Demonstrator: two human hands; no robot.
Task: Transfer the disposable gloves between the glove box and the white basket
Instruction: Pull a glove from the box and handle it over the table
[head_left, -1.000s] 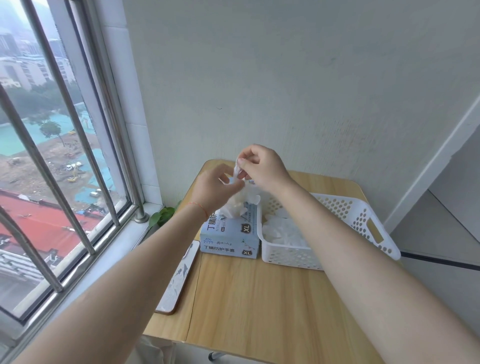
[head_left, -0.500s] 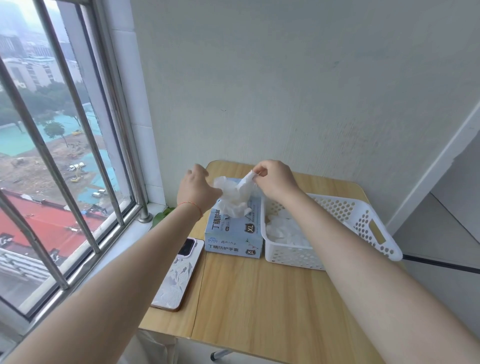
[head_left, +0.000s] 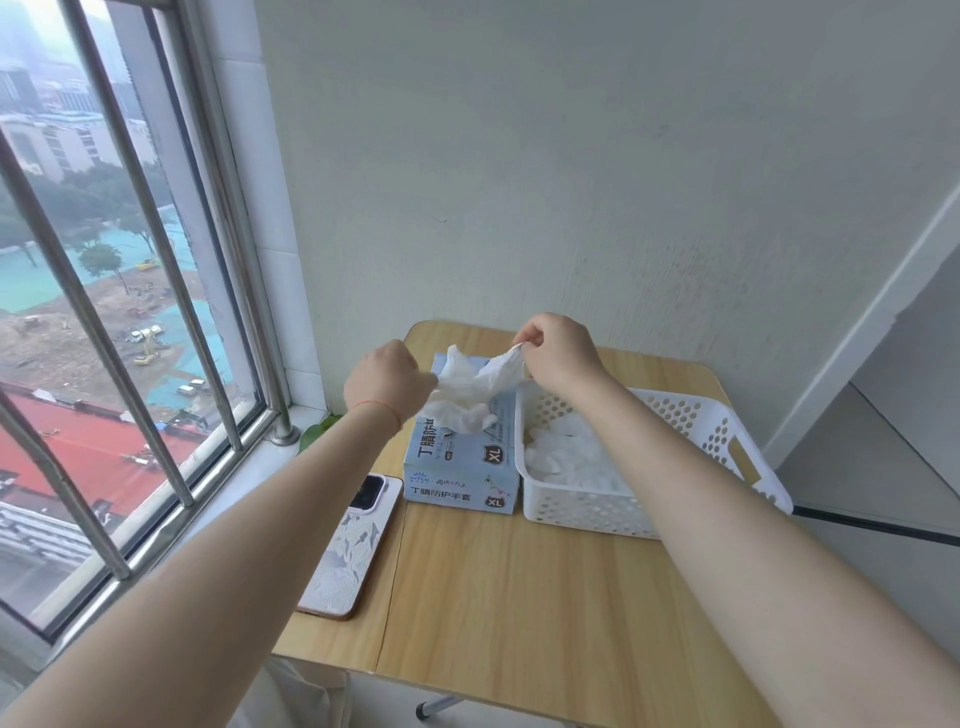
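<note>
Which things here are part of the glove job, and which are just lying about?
Job: left hand and right hand gripping one white glove; glove box; white basket holding gloves.
Lying about: phone, green leaf, wooden table.

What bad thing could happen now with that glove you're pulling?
Both hands, left hand and right hand, pinch one thin white glove stretched over the glove box; pulling harder might tear it. More gloves bunch at the box opening, so extras could tumble out. The phone lies near the table edge by the left forearm, which might nudge it off.
</note>
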